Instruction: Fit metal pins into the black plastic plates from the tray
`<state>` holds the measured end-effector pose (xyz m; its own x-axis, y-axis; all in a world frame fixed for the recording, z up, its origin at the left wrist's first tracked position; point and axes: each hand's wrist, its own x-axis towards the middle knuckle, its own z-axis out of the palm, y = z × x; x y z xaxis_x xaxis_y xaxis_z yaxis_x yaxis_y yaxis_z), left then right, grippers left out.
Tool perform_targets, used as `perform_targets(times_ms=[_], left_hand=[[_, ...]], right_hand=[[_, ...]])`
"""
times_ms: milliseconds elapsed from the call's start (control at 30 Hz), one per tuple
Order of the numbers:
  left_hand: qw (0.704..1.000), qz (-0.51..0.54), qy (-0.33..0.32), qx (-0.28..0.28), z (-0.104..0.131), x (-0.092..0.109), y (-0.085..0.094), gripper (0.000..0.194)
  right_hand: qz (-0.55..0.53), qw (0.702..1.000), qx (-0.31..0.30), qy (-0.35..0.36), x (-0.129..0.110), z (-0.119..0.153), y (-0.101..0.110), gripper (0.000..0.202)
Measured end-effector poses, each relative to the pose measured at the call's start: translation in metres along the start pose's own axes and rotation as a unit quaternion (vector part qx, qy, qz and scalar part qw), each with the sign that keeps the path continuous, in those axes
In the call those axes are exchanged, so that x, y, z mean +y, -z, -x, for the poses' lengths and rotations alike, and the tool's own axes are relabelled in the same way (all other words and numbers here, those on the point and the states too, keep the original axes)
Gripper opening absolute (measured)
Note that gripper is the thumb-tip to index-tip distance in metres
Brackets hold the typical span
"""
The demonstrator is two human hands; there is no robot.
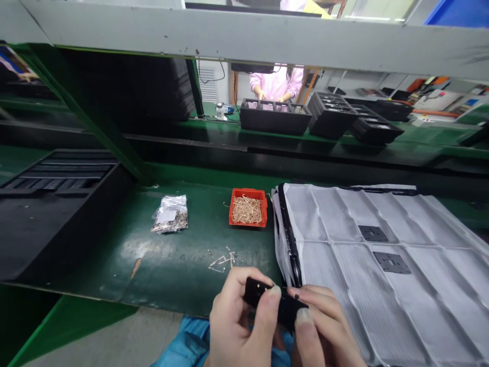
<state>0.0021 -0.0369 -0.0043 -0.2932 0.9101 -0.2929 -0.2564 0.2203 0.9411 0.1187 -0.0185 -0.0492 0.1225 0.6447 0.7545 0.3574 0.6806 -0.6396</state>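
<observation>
Plate (288, 308), black, sits nearer the person than the red bin (247, 223), pinched in both hands. Left of the bin lies a bag (170, 216) of small parts; a careless sweep could drag it. In front of the bin, loose strips (231, 258) might scatter if brushed. The left hand (240, 318) has its grip on the plate's left end, the right hand (328, 321) on its right; uneven thumb pressure could slip it. Right of the bin, a bump might shift the tray's (324, 265) two dark pieces (399, 264).
</observation>
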Motion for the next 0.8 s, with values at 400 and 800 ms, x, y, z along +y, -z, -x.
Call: perform_targets(times_ms=[400, 800], left_hand=[[0.989, -0.108, -0.08, -0.066, -0.01, 0.017, 0.017, 0.031], [0.873, -0.258, -0.392, -0.133, -0.02, 0.003, 0.042, 0.014]], right_hand=[[0.133, 0.986, -0.078, 0.058, 0.004, -0.006, 0.02, 0.031], [0.103, 0.983, -0.144, 0.054, 0.002, -0.014, 0.018, 0.021]])
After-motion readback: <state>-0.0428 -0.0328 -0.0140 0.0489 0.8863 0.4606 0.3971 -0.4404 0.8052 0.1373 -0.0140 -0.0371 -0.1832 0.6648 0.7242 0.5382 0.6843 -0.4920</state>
